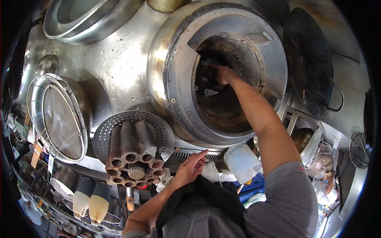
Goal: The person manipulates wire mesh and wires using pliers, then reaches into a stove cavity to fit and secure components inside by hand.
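My right hand [225, 75] reaches down into the dark round well of a metal wok burner [160, 59]. Its fingers are curled at a dark part inside; shadow hides what they hold, if anything. Below the burner's front edge is my left hand [191, 168], near my body, with its index finger stretched out and nothing in it. To its left, a ring-shaped clay burner piece with several tubes [133, 152] rests on a large perforated strainer [102, 139], whose wooden handle [130, 203] points toward me.
A dark wok [307, 59] leans at the right of the burner. Wire strainers [59, 117] rest on a bowl at the left, with large metal basins [85, 33] behind. A whitish container [242, 162] hangs at the front edge. Two squeeze bottles [99, 202] stand lower left.
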`<action>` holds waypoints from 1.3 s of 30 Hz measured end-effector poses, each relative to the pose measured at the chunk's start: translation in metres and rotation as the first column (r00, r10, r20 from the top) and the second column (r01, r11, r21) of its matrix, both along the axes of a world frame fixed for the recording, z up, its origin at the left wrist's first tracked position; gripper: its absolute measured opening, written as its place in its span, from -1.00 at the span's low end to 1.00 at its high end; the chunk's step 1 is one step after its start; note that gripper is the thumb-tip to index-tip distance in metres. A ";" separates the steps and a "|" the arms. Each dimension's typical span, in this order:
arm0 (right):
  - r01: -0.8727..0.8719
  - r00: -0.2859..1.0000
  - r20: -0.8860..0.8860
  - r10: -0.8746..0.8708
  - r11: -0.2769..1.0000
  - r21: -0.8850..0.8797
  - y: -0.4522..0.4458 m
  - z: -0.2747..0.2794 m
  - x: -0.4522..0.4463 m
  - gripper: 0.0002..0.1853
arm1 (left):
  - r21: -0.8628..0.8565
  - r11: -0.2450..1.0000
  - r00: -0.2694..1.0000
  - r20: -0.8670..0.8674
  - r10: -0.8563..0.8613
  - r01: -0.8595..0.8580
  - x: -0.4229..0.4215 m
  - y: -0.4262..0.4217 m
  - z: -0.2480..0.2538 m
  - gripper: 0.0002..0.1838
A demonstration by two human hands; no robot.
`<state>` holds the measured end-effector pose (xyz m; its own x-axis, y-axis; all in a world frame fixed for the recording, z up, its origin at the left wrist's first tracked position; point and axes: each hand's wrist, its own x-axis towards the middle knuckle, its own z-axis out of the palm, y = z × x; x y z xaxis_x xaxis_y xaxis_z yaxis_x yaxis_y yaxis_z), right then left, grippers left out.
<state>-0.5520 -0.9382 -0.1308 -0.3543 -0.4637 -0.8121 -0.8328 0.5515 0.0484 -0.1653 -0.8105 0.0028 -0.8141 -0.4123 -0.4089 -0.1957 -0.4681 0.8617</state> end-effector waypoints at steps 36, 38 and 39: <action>-0.282 0.952 -0.078 0.296 0.947 0.152 -0.039 0.022 0.000 -0.56 | -0.029 1.000 1.000 -0.005 0.000 0.000 -0.003 0.003 -0.007 -0.34; -0.323 0.939 -0.074 0.337 0.934 0.155 -0.045 0.018 -0.001 -0.59 | -0.063 0.998 1.000 -0.018 0.009 -0.011 -0.003 0.003 -0.008 -0.27; -0.364 0.923 -0.072 0.378 0.918 0.158 -0.047 0.017 -0.001 -0.61 | -0.058 0.998 0.999 -0.034 0.017 -0.019 -0.003 0.003 -0.008 -0.27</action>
<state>-0.5527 -0.9856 -0.1133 -0.2599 -0.4626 -0.8476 -0.9633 0.1853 0.1943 -0.1680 -0.8080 -0.0048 -0.8190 -0.4496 -0.3567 -0.1585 -0.4202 0.8935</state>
